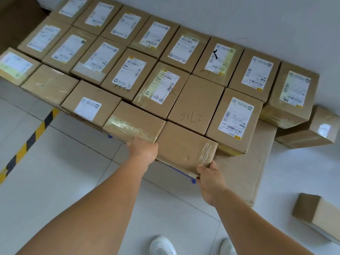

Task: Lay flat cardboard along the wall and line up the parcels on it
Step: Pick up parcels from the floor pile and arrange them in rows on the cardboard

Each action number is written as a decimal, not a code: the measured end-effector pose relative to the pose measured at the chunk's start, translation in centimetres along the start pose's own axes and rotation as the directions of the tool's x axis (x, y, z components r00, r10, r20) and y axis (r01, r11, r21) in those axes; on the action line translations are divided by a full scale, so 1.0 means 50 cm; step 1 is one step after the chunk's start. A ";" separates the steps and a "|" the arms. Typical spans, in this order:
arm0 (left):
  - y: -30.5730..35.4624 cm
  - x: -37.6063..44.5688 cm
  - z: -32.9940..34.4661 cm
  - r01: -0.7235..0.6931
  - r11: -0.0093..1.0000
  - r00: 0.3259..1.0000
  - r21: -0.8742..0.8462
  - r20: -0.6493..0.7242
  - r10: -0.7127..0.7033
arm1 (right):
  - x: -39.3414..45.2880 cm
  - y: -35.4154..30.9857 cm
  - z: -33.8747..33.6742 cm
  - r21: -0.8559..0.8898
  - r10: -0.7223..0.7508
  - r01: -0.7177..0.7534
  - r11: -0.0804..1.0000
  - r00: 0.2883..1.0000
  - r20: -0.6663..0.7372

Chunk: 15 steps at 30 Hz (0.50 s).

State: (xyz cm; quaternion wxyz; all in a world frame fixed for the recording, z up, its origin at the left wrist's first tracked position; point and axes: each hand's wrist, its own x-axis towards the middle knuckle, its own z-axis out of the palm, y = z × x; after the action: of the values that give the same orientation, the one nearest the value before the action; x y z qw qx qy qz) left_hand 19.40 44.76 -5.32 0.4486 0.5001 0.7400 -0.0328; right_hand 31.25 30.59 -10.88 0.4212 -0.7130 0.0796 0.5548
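Several brown taped parcels stand in rows along the white wall on flat cardboard (246, 173). The nearest one, a plain brown parcel (184, 144) with clear tape at its right corner, sits at the front of the rows. My left hand (144, 150) grips its left front corner, next to the taped parcel (134, 124) beside it. My right hand (209, 178) holds its right front corner from below. Most parcels carry white shipping labels, and one (195, 100) has handwriting on top.
A loose parcel (320, 216) lies on the tiled floor at the right, and another (311, 131) rests tilted by the wall end of the cardboard. Yellow-black hazard tape (27, 142) runs across the floor at the left. White shoes (161, 246) show below.
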 end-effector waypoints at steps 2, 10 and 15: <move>-0.005 -0.015 -0.001 -0.011 1.000 1.000 0.000 0.028 0.011 | -0.008 0.000 0.000 -0.012 0.013 -0.013 1.000 1.000 -0.005; 0.020 -0.134 0.062 -0.193 0.981 0.981 0.000 -0.034 0.192 | -0.112 -0.060 -0.076 -0.070 -0.072 0.061 0.996 0.984 -0.160; 0.074 -0.257 0.161 -0.413 0.910 0.910 0.026 0.035 0.412 | -0.150 -0.079 -0.199 -0.025 -0.173 0.175 0.984 0.926 -0.337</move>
State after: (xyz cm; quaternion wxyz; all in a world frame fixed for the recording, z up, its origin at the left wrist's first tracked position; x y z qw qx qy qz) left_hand 28.59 33.47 0.32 0.4479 0.6517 0.6105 0.0434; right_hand 37.95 23.60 -2.11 0.4508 -0.8006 0.0888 0.3847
